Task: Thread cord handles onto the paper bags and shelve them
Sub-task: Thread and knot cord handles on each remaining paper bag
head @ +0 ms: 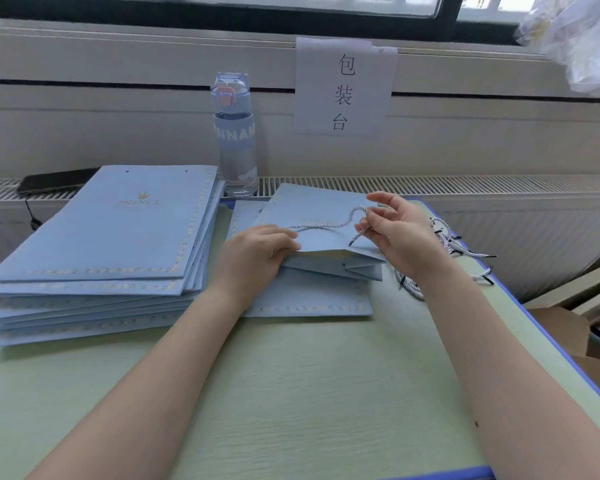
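Observation:
A flat light-blue paper bag (321, 213) lies on top of another blue bag (309, 303) at the middle of the table. My left hand (257, 251) grips the near top edge of the upper bag at its left side. A white twisted cord (321, 226) arcs across that bag. My right hand (395, 230) pinches the cord near its dark tip, just above the bag's edge. To the right of my right wrist lies a loose bundle of spare cords (454, 244).
A tall stack of flat blue bags (118, 237) fills the left of the green table mat (291, 393). A clear water bottle (234, 133) stands behind by the radiator grille. A dark phone (56, 180) lies far left. A paper sign (343, 88) hangs on the wall. Cardboard boxes (586, 341) sit right.

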Action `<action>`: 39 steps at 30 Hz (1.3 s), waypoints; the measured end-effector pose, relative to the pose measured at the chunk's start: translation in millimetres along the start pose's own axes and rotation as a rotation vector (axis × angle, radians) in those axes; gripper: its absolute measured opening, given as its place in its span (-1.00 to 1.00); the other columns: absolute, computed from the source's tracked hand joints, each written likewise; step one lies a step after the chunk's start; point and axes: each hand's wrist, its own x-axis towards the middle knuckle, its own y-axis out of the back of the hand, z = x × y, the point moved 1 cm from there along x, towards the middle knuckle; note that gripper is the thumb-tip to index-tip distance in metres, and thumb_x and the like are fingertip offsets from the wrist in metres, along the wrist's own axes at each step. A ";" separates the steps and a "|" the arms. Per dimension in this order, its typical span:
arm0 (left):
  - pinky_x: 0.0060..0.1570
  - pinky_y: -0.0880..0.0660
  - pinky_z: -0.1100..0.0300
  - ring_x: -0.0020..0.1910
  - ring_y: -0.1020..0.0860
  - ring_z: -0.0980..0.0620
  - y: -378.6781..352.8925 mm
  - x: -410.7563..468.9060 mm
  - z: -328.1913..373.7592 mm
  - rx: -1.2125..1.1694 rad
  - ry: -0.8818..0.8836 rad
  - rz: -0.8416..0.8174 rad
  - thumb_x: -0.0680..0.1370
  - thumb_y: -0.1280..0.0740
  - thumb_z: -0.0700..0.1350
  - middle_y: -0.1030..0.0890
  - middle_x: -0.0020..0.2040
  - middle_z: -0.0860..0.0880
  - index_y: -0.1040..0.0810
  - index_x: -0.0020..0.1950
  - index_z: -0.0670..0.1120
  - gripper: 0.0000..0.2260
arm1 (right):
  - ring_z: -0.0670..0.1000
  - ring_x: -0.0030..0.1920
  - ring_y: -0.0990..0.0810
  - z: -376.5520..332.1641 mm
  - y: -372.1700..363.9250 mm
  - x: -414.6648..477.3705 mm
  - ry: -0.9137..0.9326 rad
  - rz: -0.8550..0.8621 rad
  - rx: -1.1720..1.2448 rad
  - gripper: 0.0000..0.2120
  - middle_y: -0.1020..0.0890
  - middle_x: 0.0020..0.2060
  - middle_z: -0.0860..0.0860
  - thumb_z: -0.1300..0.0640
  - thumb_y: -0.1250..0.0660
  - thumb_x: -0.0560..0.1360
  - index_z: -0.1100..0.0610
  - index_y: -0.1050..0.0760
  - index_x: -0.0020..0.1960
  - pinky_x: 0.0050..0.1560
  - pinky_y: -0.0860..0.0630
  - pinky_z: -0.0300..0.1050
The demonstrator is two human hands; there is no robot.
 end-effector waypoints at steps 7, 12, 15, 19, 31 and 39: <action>0.09 -0.49 0.05 0.20 -0.52 -0.02 2.5 -3.9 3.3 0.058 0.031 -0.049 0.47 -0.40 0.04 -0.54 0.26 0.04 -0.55 0.20 -0.01 -0.67 | 0.00 -0.25 -0.53 0.4 1.9 0.7 -0.032 -0.052 0.009 -0.61 -0.52 -0.11 0.09 0.52 -0.16 0.49 0.11 -0.46 0.14 -0.14 -0.55 -0.18; 0.38 -0.20 0.10 0.49 -0.16 0.04 -2.0 -5.7 2.5 0.024 0.342 -0.341 0.36 -0.46 0.23 -0.15 0.53 0.05 0.01 0.55 -0.01 -0.06 | -0.06 -0.20 -0.57 5.1 -3.6 -1.7 0.009 -0.100 -0.056 -0.62 -0.56 -0.03 0.07 0.48 -0.19 0.50 0.08 -0.47 0.15 -0.20 -0.50 -0.24; 0.38 -0.24 0.08 0.46 -0.22 0.03 -4.9 -6.4 -2.6 0.073 0.393 -0.440 0.38 -0.36 0.32 -0.23 0.51 0.03 -0.24 0.48 -0.06 -0.20 | -0.06 -0.10 -0.59 -0.5 -2.9 -3.4 0.164 -0.087 0.093 -0.61 -0.58 -0.08 0.02 0.51 -0.14 0.51 0.11 -0.48 0.13 -0.15 -0.49 -0.27; 0.11 -0.43 0.06 0.20 -0.43 0.01 -6.1 -4.5 -5.2 0.107 0.312 -0.421 0.38 -0.29 0.38 -0.47 0.20 0.07 -0.49 0.12 -0.03 -0.45 | -0.05 -0.12 -0.63 -12.3 1.9 -5.0 0.276 -0.023 0.292 -0.66 -0.61 -0.17 0.01 0.51 -0.13 0.52 0.14 -0.50 0.05 -0.01 -0.51 -0.28; -0.03 -0.44 0.02 -0.04 -0.43 0.00 -5.5 -4.4 -7.5 0.144 0.256 -0.431 0.47 -0.29 0.28 -0.46 -0.03 0.02 -0.46 -0.08 -0.13 -0.55 | -0.13 -0.04 -0.62 -13.0 15.4 -6.0 0.418 0.041 -0.661 -0.72 -0.64 -0.11 -0.15 0.36 -0.28 0.51 -0.01 -0.57 -0.04 0.11 -0.50 -0.21; -0.10 -0.40 0.07 -0.11 -0.38 0.04 -7.6 -2.4 -10.9 0.156 0.225 -0.455 0.34 -0.24 0.43 -0.41 -0.14 0.05 -0.36 -0.20 -0.05 -0.48 | -0.19 0.31 -0.37 12.0 3.4 -8.6 0.008 -0.513 -1.271 -0.55 -0.39 0.35 -0.20 0.11 -0.44 0.43 -0.09 -0.47 0.30 0.29 -0.22 -0.33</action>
